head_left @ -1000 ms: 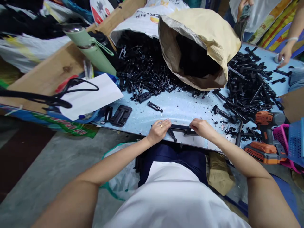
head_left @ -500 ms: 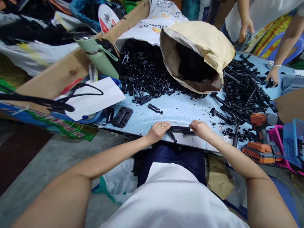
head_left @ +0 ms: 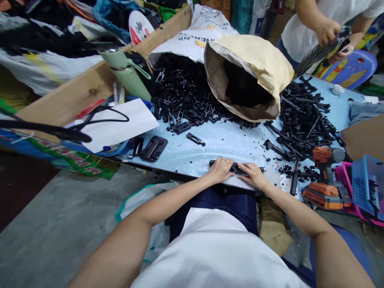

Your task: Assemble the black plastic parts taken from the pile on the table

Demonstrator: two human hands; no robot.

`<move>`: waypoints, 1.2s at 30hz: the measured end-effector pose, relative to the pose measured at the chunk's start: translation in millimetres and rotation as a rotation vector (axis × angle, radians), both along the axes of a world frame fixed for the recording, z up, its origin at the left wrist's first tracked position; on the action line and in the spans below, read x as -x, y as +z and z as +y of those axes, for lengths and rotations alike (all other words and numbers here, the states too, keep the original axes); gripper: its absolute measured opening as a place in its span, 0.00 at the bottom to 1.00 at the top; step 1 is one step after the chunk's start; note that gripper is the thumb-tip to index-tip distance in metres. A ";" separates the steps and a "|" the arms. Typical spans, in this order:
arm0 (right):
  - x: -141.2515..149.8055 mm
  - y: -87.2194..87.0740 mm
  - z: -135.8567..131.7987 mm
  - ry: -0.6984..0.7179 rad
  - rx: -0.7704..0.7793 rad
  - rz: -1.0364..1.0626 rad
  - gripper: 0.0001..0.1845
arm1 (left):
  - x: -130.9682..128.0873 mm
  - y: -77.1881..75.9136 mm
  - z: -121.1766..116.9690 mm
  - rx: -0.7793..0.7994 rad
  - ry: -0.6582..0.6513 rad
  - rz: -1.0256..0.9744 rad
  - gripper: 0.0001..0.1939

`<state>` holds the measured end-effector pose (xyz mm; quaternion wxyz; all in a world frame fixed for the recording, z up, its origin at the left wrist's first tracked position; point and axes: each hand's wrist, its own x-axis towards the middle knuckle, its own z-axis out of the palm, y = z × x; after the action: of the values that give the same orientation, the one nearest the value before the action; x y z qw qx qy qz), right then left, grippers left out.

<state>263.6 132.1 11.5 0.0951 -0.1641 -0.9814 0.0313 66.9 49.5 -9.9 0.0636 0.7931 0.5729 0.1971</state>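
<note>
While both hands sit close together at the near edge of the bench [head_left: 183, 156], a long black part [head_left: 236, 169] lies crosswise under their fingers. Half closed, the left hand [head_left: 221, 170] holds its middle and the right hand [head_left: 252, 174] grips farther along; fingertip contact is partly hidden. The step looks like fitting or aligning this part, and the next move seems to call for an even, steady hold. Beyond the left hand lies a loose link [head_left: 196, 139]; right of the hands are a dark-handled tool [head_left: 295, 178] and an orange drill [head_left: 325, 180]; farthest out, a paper sack [head_left: 255, 56].
</note>
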 end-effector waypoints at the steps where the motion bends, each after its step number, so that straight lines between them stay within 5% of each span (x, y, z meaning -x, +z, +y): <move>1: -3.1 -0.8 3.6 0.014 -0.008 -0.030 0.26 | -1.0 -0.9 3.0 0.021 -0.011 -0.014 0.27; 5: 0.6 7.9 17.4 0.123 -0.016 -0.120 0.24 | 1.0 -2.1 -11.7 -0.129 0.010 -0.068 0.20; 7: 15.2 12.7 14.6 0.134 -0.044 -0.067 0.24 | 0.6 1.3 -29.6 -0.151 0.137 -0.087 0.17; 12: 73.8 4.0 -16.1 0.211 0.035 0.037 0.30 | -4.4 15.4 -53.6 0.343 0.622 -0.087 0.18; 18: 102.0 -8.9 -28.4 0.072 0.069 -0.084 0.29 | -3.6 26.3 -44.2 0.510 0.684 -0.120 0.17; 23: 91.9 -0.6 -31.3 0.040 0.060 -0.069 0.26 | -7.0 15.7 -45.9 0.367 0.620 -0.093 0.15; 26: 56.8 7.1 -24.8 0.030 -0.072 0.033 0.28 | 1.1 0.6 -41.4 -0.021 0.343 -0.026 0.14; 29: 13.4 9.9 -7.1 -0.171 -0.250 0.058 0.36 | 12.1 -9.4 -24.5 -0.289 0.066 0.091 0.19; 31: -5.8 8.2 7.0 -0.231 -0.304 -0.014 0.36 | 13.7 -10.4 -10.6 -0.247 0.030 0.167 0.25; 36: -12.8 2.7 30.2 -0.114 -0.309 -0.118 0.33 | 3.0 -2.3 4.8 -0.109 0.023 0.202 0.33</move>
<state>276.4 162.2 14.3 0.0632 -0.2047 -0.9674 -0.1349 63.9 54.3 -12.2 -0.0401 0.8045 0.5739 0.1478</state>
